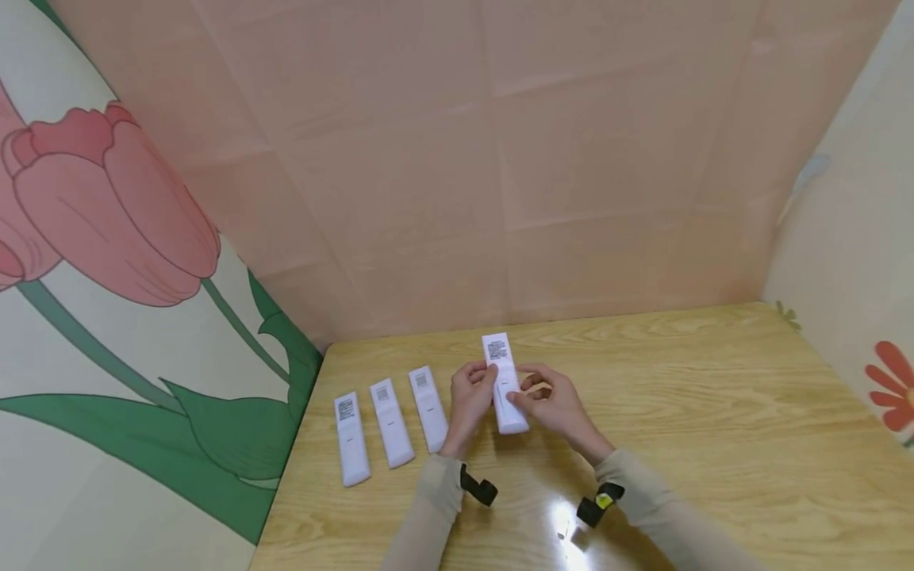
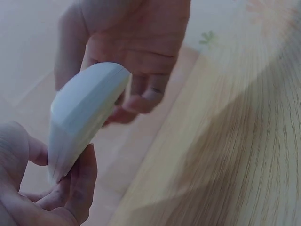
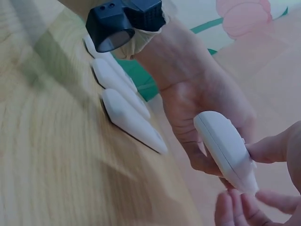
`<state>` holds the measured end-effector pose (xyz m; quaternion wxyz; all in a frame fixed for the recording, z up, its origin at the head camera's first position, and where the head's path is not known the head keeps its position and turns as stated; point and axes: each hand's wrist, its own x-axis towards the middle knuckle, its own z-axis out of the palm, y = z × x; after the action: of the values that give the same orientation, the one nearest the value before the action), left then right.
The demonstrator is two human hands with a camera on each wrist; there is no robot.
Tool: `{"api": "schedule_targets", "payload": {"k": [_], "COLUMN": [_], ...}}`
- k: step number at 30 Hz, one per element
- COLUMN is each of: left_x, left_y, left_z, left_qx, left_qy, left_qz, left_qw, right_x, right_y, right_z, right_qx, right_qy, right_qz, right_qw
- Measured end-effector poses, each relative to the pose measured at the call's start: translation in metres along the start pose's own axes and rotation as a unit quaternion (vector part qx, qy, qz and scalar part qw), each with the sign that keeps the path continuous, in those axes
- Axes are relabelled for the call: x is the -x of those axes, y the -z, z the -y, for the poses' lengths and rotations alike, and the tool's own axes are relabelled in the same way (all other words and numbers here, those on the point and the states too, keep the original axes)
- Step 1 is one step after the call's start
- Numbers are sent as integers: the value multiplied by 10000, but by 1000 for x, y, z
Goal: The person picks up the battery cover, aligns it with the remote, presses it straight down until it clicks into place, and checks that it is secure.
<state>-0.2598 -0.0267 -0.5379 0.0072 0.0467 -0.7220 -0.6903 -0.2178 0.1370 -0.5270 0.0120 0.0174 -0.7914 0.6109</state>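
Note:
A white remote control (image 1: 505, 384) is held up over the table with its back, bearing a printed label, facing the head camera. My left hand (image 1: 472, 396) grips its left side, thumb lying on the back face. From the right, my right hand (image 1: 562, 406) pinches the lower half, thumb on the back and fingers curled at the edge. In the left wrist view the rounded end of the remote (image 2: 87, 101) shows between both hands. The right wrist view has the remote (image 3: 226, 147) side-on, with my right thumb against it.
Three similar white remotes lie in a slanted row at the left of the wooden table (image 1: 714, 412): a left one (image 1: 352, 444), a middle one (image 1: 393, 428) and a right one (image 1: 428, 408) beside my left wrist. A pinkish sheet (image 1: 400, 198) hangs behind the table.

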Motion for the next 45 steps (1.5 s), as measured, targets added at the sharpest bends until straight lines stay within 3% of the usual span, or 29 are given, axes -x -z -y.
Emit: {"api": "schedule_targets", "payload": {"k": [5,9,28,45], "left_x": [0,0,-4,-5], "left_y": [3,4,13,20], "left_z": [-1,-2,-4,-3], "left_qx": [3,-33,-58,-85], "left_qy": [-3,-9,396,325], "left_qz": [-36,-26,115,121], "left_qw": [10000,10000,9991,9994], "right_x": [0,1,1,-2], "right_y": [-3,-4,-7,-11], "right_z": [-2,-2,-1,-4], "right_qx": [-271,-447,-431,-421], "right_qy": [-596,-752,-864,-812], "right_qz": [118,258,363,477], "right_qw": [9978,9958,9947,9947]}}
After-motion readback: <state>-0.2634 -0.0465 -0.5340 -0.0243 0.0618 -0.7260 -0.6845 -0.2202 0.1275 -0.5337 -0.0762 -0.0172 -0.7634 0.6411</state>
